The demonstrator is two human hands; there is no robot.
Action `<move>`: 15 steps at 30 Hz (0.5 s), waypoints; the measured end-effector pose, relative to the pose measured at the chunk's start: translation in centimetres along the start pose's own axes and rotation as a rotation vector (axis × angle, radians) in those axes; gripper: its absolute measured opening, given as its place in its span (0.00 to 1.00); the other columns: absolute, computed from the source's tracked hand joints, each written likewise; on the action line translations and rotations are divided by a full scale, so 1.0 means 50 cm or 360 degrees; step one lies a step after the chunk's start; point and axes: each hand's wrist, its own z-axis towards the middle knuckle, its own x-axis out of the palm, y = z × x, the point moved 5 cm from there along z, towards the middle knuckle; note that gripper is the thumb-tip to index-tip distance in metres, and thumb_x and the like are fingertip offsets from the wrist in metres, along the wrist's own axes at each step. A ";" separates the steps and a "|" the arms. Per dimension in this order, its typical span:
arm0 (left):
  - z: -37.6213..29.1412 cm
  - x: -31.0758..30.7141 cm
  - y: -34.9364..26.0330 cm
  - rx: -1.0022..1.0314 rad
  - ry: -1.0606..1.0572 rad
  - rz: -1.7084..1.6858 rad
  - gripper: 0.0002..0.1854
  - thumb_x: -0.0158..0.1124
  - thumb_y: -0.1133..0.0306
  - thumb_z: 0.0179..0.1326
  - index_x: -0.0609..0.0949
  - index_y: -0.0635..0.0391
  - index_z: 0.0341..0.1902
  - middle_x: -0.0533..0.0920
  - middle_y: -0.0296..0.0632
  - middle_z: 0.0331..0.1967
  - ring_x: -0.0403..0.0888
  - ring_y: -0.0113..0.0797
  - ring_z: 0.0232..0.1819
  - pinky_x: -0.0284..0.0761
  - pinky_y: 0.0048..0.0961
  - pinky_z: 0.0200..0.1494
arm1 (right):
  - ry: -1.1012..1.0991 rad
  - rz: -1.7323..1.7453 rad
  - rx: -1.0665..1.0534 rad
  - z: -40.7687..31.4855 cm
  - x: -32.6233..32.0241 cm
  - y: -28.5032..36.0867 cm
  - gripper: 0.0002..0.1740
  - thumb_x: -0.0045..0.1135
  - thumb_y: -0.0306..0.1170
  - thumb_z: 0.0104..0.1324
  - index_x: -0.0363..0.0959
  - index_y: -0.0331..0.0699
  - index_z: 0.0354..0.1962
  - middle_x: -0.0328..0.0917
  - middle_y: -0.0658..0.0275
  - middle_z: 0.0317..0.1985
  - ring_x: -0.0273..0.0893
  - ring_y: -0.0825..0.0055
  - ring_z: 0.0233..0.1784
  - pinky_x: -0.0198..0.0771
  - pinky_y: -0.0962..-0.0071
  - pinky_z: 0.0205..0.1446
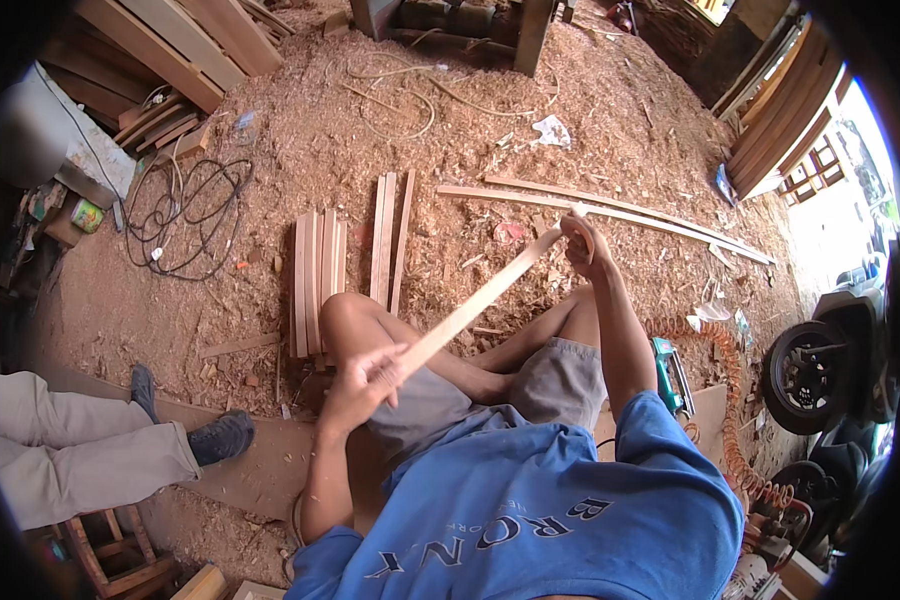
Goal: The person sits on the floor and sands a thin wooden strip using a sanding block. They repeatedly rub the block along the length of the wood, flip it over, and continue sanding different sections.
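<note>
A pale wooden strip (pixel 480 304) slants across my lap. My left hand (pixel 364 386) grips its lower end, and my right hand (pixel 586 244) is closed around the upper end, with a small curved piece beside the fingers that I cannot identify. Beyond the right hand, two long thin wooden strips (pixel 645 217) lie on the shavings. In front of my bent knee stands a stack of wooden strips (pixel 317 277), with several narrower strips (pixel 384 232) lying just to its right. A green and black pneumatic nailer or stapler (pixel 671 379) lies by my hip.
Wood shavings (pixel 285 127) cover the floor. An orange coiled air hose (pixel 731 397) runs at the right, near a motorcycle wheel (pixel 801 377). Tangled black cable (pixel 187 217) lies at the left. Another person's legs (pixel 82 442) extend in from the left. Planks (pixel 187 45) lean behind.
</note>
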 end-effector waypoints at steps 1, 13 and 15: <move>-0.006 0.018 0.041 -0.0174 0.0046 -0.0067 0.26 0.64 0.65 0.68 0.74 0.69 0.65 0.82 0.39 0.33 0.76 0.21 0.24 0.72 0.19 0.25 | -0.0086 -0.0067 0.0017 0.004 -0.006 -0.023 0.17 0.60 0.42 0.70 0.77 0.36 0.44 0.82 0.65 0.32 0.58 0.91 0.08 0.48 0.90 0.08; 0.063 0.249 0.130 -0.0679 0.0426 -0.1101 0.17 0.53 0.69 0.73 0.66 0.58 0.61 0.74 0.37 0.38 0.68 0.19 0.23 0.63 0.17 0.20 | -0.0260 -0.0279 0.0109 0.034 -0.084 -0.058 0.33 0.49 0.55 0.74 0.73 0.35 0.60 0.82 0.70 0.35 0.69 0.87 0.20 0.64 0.85 0.20; 0.111 0.256 0.115 -0.0582 0.0354 -0.1092 0.16 0.52 0.70 0.74 0.66 0.58 0.62 0.74 0.37 0.38 0.68 0.19 0.23 0.62 0.17 0.18 | -0.0389 -0.0187 -0.0013 0.009 -0.125 -0.041 0.35 0.50 0.55 0.73 0.69 0.34 0.63 0.83 0.65 0.43 0.78 0.84 0.33 0.73 0.83 0.28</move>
